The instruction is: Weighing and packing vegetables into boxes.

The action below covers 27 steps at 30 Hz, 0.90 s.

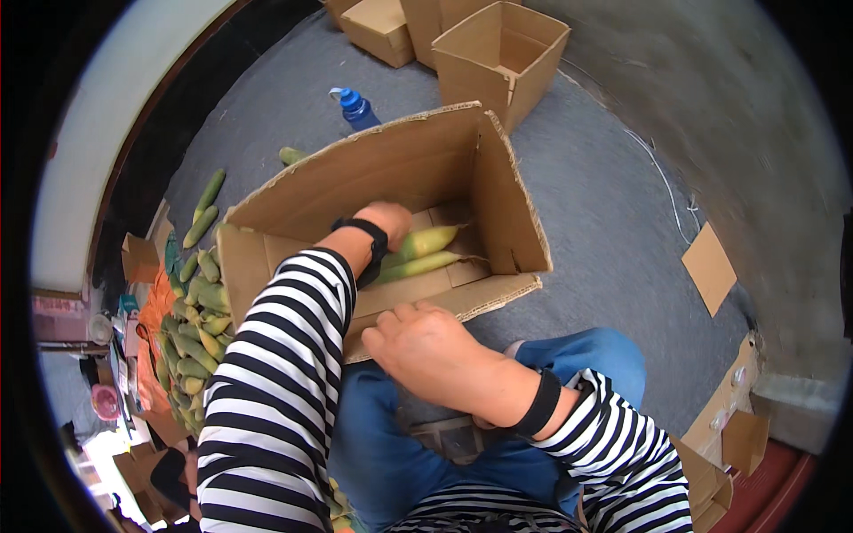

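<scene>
My left hand (385, 222) reaches inside an open cardboard box (506, 204), fingers curled round the left end of a green-and-yellow radish (422, 242); its fingertips are mostly hidden. A second long radish (418, 266) lies beside it on the box floor. My right hand (418, 346) is at the box's near edge, fingers bent over the rim. Both my forearms wear striped sleeves and black wristbands.
A heap of radishes (191, 342) lies left, with loose ones (210, 195) farther back. Behind are a blue bottle (357, 111) and more boxes (498, 49). Right are a cardboard sheet (708, 266), white cord and a wall. Another person's arm (173, 475) shows lower left.
</scene>
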Motion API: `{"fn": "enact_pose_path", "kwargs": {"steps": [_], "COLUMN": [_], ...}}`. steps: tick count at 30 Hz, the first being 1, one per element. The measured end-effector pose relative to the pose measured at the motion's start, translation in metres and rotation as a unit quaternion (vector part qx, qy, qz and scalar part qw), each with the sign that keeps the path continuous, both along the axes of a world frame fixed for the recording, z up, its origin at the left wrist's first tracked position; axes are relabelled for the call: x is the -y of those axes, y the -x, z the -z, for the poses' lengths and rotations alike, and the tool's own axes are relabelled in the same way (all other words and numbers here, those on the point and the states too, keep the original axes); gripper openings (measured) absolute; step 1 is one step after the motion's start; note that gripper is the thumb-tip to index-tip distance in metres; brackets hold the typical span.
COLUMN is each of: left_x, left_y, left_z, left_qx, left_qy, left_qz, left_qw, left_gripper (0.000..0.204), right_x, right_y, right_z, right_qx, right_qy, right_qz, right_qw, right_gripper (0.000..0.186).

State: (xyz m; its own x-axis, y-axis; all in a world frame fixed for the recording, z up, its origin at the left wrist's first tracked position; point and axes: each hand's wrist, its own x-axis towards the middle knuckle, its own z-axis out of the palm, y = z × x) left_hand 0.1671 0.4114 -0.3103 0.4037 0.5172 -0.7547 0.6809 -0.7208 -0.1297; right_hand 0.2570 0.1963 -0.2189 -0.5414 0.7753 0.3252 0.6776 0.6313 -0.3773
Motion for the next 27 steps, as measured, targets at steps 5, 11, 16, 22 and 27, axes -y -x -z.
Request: {"fn": "enact_pose_path", "kwargs": {"steps": [5, 11, 16, 22, 27], "left_x": [-0.002, 0.069, 0.17, 0.328, 0.496], "left_y": [-0.017, 0.072, 0.239, 0.45, 0.533], "left_z": [-0.086, -0.222, -0.233, -0.084, 0.08], "left_qx": [0.211, 0.441, 0.452, 0.388, 0.157], "left_qy": [-0.001, -0.109, -0.151, -0.197, -0.114], "left_qz": [-0.017, -0.054, -0.302, -0.636, -0.805], "left_qw": [0.977, 0.889, 0.825, 0.638, 0.561], "left_gripper": [0.051, 0.04, 0.036, 0.027, 0.039], "right_x": [-0.009, -0.021, -0.021, -0.018, -0.02], "right_y": [-0.009, -0.011, -0.01, -0.004, -0.003], "right_z": [-0.007, -0.018, -0.027, -0.038, -0.04], "right_qx": [-0.017, -0.016, 0.0, -0.019, -0.129], "right_qy": [0.013, 0.002, -0.01, 0.107, 0.204], "right_qz": [-0.027, -0.028, -0.035, 0.01, 0.052], "right_qw": [0.999, 0.999, 0.999, 0.994, 0.969], "right_gripper": [0.013, 0.02, 0.038, 0.038, 0.037]}}
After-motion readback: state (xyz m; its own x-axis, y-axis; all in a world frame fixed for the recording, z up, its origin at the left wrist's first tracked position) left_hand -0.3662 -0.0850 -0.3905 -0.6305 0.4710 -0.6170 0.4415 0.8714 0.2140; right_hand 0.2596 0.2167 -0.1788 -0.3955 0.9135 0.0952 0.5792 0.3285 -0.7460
